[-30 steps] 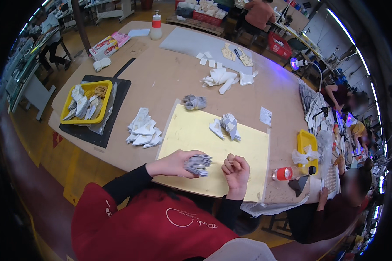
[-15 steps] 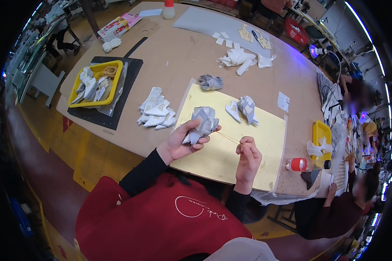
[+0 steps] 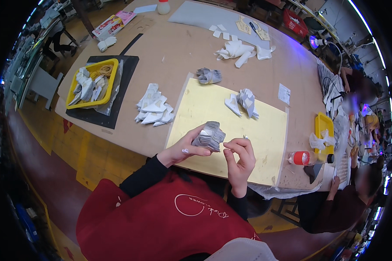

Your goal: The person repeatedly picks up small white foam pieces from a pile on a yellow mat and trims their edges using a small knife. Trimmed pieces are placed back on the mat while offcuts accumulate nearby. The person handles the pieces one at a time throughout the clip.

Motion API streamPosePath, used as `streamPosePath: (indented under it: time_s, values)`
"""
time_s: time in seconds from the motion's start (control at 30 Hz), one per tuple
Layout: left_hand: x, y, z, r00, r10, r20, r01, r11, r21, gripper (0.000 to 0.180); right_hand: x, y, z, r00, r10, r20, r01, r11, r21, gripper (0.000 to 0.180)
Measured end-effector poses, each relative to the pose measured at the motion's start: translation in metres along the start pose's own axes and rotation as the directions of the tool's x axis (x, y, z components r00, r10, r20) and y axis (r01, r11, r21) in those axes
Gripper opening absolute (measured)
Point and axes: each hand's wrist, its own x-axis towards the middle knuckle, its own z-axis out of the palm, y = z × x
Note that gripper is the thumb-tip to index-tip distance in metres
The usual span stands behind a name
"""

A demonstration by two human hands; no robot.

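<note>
My left hand (image 3: 184, 147) grips a bundle of grey fabric pieces (image 3: 209, 135) just above the near edge of a yellow mat (image 3: 213, 108). My right hand (image 3: 239, 156) is beside the bundle with its fingers pinched on a small thin needle-like thing (image 3: 245, 137); what it is exactly I cannot tell. Further out on the mat lies a small pile of white and grey fabric pieces (image 3: 243, 102).
A heap of white pieces (image 3: 154, 110) lies left of the mat, a grey bundle (image 3: 209, 75) at its far corner. A yellow tray (image 3: 91, 84) of pieces sits on a black mat at left. A red-capped bottle (image 3: 301, 157) and a second yellow tray (image 3: 323, 129) stand right. Another person (image 3: 335, 200) sits at right.
My left hand has carried the grey bundle from the mat's near edge up and toward my right hand. My right hand has opened from a fist into a pinch beside the bundle.
</note>
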Motion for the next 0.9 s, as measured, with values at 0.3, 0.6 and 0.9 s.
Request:
streamPosePath:
  time_s: [0.3,0.6,0.9]
  values:
    - [0.005,0.001,0.003,0.931,0.365,0.006,-0.14,0.343,0.929,0.062,0.001,0.012,0.005,1.0,-0.024,0.01,0.026,0.979,-0.204,0.012]
    - [0.002,-0.013,0.013,0.915,0.403,-0.028,0.005,0.056,0.998,0.058,-0.007,0.029,0.019,0.996,-0.088,-0.006,0.077,0.901,-0.428,0.011]
    - [-0.003,-0.026,0.006,0.917,0.398,0.012,0.002,-0.037,0.999,0.054,-0.017,0.048,0.031,0.999,-0.026,0.025,0.035,0.856,-0.515,0.014]
